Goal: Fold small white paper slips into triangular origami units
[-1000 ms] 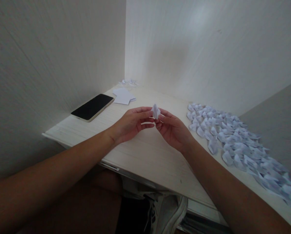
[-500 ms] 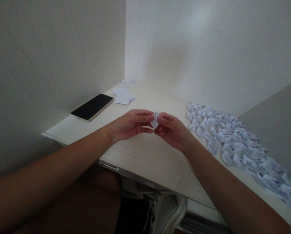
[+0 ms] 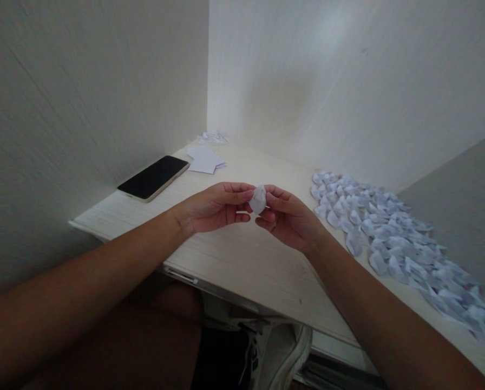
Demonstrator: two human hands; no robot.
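Observation:
Between my two hands, above the middle of the white desk (image 3: 234,260), is a small folded white paper piece (image 3: 258,200), rounded below with creases near its top. My left hand (image 3: 222,206) pinches its left edge between thumb and fingers. On the opposite edge, the thumb and fingers of my right hand (image 3: 287,214) grip it too. Many similar folded paper pieces (image 3: 372,216) lie in a dense spread along the right side of the desk. A few flat white paper sheets (image 3: 205,160) rest beyond my left hand.
A phone (image 3: 153,177) with a dark screen lies at the desk's left edge. Thin paper scraps (image 3: 214,137) sit in the far corner. Pale walls (image 3: 287,81) rise behind and to the left. Below the front edge, a light shoe (image 3: 283,352) shows.
The paper piece has turned or opened slightly and now looks wider and rounder. My fingers have spread a little farther apart around it.

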